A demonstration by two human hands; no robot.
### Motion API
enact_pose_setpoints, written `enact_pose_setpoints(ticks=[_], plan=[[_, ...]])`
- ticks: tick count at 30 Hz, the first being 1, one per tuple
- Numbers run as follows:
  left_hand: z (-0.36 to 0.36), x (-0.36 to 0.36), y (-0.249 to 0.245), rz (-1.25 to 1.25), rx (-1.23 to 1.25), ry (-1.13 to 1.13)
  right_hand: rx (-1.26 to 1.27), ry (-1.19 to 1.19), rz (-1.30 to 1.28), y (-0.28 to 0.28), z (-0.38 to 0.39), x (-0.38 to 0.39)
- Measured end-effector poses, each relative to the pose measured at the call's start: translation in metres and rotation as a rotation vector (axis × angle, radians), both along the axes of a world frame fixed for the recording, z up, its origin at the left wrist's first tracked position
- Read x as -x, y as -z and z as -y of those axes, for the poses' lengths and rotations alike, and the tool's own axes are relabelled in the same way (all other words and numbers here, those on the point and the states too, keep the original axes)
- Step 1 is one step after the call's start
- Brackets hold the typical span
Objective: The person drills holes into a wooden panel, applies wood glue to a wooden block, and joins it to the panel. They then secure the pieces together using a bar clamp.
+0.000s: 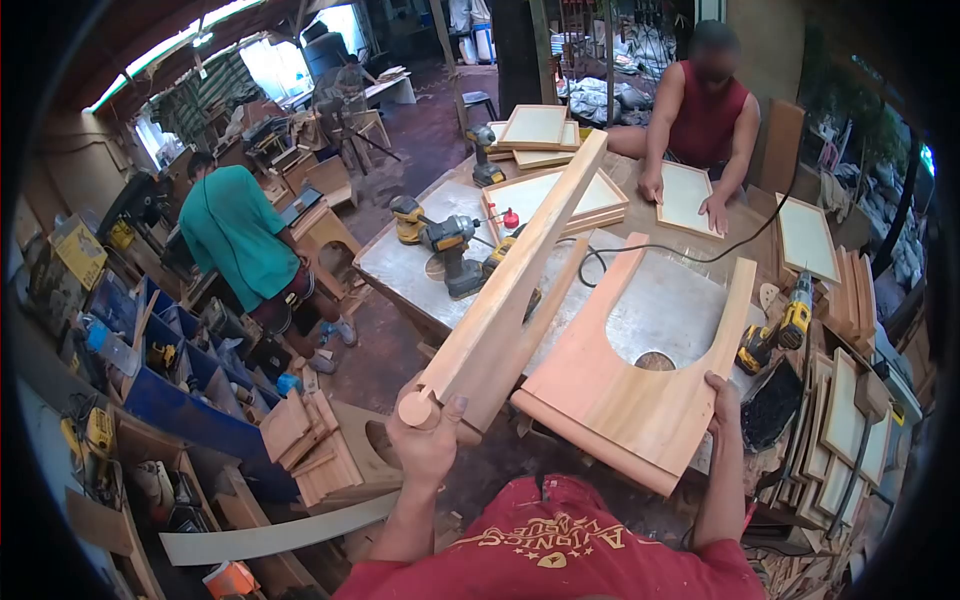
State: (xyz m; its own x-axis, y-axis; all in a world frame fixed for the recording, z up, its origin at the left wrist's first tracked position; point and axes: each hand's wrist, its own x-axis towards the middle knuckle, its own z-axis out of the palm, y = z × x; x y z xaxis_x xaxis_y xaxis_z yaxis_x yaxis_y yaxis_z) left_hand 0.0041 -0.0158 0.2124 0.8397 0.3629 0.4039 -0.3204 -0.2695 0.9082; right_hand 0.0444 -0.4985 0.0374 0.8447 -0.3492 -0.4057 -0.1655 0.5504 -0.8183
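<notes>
My left hand (425,440) is closed around the near end of a wooden panel (500,320), which is tilted up so its long edge faces me. A rounded strip shows at that end, and part of a cutout is visible behind the edge. My right hand (722,400) grips the right side of a U-shaped wooden panel (625,395), its two prongs pointing away from me over the metal-topped table (395,262). This panel has a rounded near edge. The fingers under it are partly hidden.
Cordless drills (460,255) stand on the table; another yellow drill (795,315) lies at its right. Across it, a person in a dark red top (715,120) handles a framed panel (685,198). Left, a person in a teal shirt (235,235) bends. Wooden pieces (320,455) are stacked below.
</notes>
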Motion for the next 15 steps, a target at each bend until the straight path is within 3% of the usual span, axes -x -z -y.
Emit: enact_pose_setpoints(ticks=[3, 12, 13, 15], plan=[[0.005, 0.001, 0.008, -0.008, 0.034, 0.031, 0.079, 0.062, -0.031, 0.048, 0.008, 0.0], [0.016, 0.006, 0.0, 0.003, 0.015, -0.052, 0.295, 0.147, -0.06, 0.108, 0.011, -0.004], [0.014, 0.004, 0.004, 0.052, -0.091, -0.137, 0.412, 0.13, -0.056, 0.116, 0.015, -0.007], [0.007, 0.001, 0.017, 0.083, -0.259, -0.2, 0.455, 0.053, -0.125, 0.071, -0.002, 0.003]])
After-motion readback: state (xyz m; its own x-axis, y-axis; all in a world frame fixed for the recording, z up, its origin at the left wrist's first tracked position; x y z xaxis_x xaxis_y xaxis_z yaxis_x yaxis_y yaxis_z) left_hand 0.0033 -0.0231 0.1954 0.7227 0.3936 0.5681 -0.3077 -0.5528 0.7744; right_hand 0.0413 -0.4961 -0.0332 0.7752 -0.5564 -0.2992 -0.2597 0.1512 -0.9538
